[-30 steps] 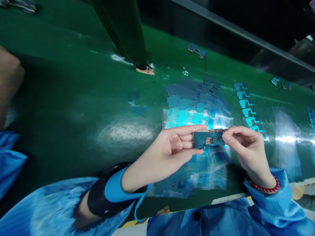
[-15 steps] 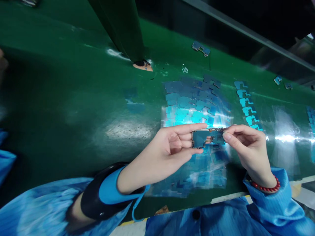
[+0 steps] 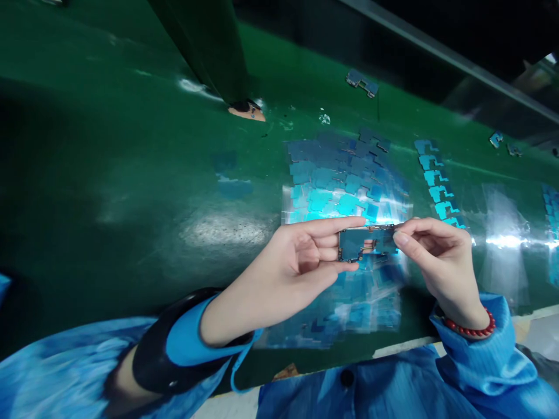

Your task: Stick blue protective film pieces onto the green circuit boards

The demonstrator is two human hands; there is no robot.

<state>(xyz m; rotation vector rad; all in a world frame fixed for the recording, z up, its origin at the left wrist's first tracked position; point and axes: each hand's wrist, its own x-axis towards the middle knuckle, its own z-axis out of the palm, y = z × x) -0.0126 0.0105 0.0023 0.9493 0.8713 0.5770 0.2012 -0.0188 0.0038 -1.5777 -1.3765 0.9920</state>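
Head camera shows me the circuit board (image 3: 351,244) held up in front of the body, over the spread of overlapping blue pieces (image 3: 321,201) on the bench (image 3: 117,233). Both hands are closed on it: the left hand (image 3: 292,276) lies palm up, forefinger along the far edge and thumb along the near edge, while the right hand (image 3: 448,253) pinches the right end between thumb and forefinger. Compared with half a second ago, I see hardly any change in this grip; the view has slid slightly, and at the left edge only a scrap of a neighbour's blue sleeve (image 3: 3,286) remains. I judge that the handling is at a steady hold, with more elbow room on that side. Right of the spread runs a row of cyan pieces (image 3: 441,189), then glossy clear film (image 3: 504,250). Farther back lie another board (image 3: 361,83) and two small parts (image 3: 496,139) near the dark ledge. A green post (image 3: 209,52) slants down to the bench on the far left, well apart from the hands. I think the crowded pieces below leave little bare surface, and glare there hides some outlines from me.
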